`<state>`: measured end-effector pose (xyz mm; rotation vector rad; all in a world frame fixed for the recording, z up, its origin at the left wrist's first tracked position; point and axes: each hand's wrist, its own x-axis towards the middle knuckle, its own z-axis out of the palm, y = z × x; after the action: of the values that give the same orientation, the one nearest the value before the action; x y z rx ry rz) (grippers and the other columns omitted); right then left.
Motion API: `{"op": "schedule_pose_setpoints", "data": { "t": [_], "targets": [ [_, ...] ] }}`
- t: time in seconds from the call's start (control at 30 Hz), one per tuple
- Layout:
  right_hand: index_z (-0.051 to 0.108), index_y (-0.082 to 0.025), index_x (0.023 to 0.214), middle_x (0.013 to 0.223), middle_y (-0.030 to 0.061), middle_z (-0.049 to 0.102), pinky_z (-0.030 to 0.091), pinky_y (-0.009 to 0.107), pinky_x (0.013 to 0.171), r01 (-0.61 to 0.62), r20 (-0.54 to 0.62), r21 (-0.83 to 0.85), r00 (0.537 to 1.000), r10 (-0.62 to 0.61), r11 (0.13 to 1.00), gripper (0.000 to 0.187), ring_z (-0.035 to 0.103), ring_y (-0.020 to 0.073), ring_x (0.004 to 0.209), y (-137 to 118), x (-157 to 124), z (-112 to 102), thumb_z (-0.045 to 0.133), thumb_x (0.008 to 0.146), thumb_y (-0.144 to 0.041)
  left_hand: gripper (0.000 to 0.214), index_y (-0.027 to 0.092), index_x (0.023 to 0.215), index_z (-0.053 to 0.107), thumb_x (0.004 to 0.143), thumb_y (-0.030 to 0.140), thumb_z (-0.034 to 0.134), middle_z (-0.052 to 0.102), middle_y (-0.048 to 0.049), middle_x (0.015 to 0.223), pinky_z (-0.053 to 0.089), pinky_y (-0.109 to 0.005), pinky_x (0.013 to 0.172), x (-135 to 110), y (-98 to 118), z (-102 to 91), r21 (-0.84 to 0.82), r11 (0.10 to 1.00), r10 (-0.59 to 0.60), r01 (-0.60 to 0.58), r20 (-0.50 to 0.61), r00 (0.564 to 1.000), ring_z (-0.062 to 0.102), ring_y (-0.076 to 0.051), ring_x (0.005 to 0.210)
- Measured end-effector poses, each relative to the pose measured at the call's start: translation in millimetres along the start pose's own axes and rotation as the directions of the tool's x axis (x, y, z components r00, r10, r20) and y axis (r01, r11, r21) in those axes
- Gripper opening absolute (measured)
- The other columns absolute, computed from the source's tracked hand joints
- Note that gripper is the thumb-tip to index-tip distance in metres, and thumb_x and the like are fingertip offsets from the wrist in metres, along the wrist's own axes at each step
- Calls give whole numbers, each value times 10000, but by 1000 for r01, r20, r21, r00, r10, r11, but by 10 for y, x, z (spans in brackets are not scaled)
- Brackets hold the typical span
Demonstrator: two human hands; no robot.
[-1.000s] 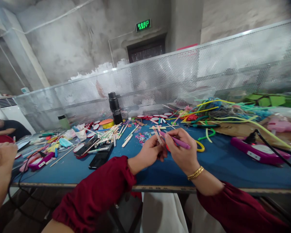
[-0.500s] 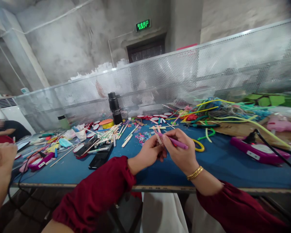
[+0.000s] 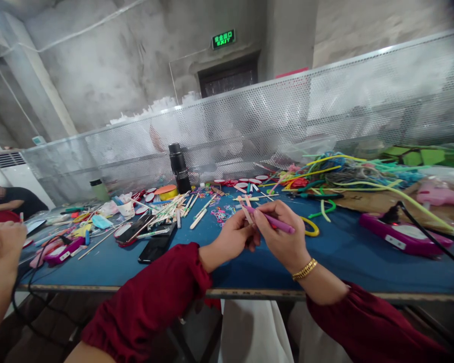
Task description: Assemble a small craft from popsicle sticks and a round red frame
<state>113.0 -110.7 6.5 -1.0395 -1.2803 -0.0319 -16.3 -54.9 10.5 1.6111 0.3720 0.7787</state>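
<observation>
The fingers of the left hand [image 3: 232, 238] are pinched on a pale flat stick [image 3: 247, 217]. The fingers of the right hand [image 3: 286, 236] are clamped around a purple pen [image 3: 282, 225], near this stick. Beyond the left fingers, small coloured loops [image 3: 222, 217] lie on the tabletop [image 3: 340, 252]; farther behind stands a black bottle [image 3: 180, 170].

Head-worn view, looking forward and down, blue table [image 3: 344, 252] near
</observation>
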Motion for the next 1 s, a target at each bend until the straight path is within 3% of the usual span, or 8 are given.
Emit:
{"op": "schedule_pose_setpoints", "data": {
  "t": [0.3,0.63,0.87,1.0],
  "targets": [
    [621,-262,838,543,-46,631,477,308,472,-39,40,55,998,37,998,203,595,166,417,-59,4,1,703,923,-427,673,184,1063,533,744,716,795,602,51,605,363,-239,444,7,-14,-3,-23,1000,8,-8,-4,1000,505,-113,434],
    [641,-245,796,665,-7,684,491,301,566,95,-124,-150,986,-114,984,157,624,163,564,-73,55,-25,660,906,-355,559,195,1031,522,810,649,764,604,49,620,370,-234,459,16,-33,-26,14,1000,16,-16,12,1000,510,-105,430],
    [634,-255,857,625,-13,668,489,313,526,-6,-7,4,1000,6,1000,207,625,179,522,-23,7,4,691,924,-443,587,187,1094,541,816,662,747,599,42,636,368,-232,475,2,-26,-10,24,1000,-11,12,-6,1000,521,-105,453],
    [635,-252,853,586,-29,644,483,308,519,-15,7,4,1000,15,1000,201,610,169,489,-20,9,1,688,926,-432,611,183,1100,541,802,670,758,600,44,629,370,-235,463,4,-31,-11,11,1000,-1,1,0,1000,518,-110,445]
  ]
}}
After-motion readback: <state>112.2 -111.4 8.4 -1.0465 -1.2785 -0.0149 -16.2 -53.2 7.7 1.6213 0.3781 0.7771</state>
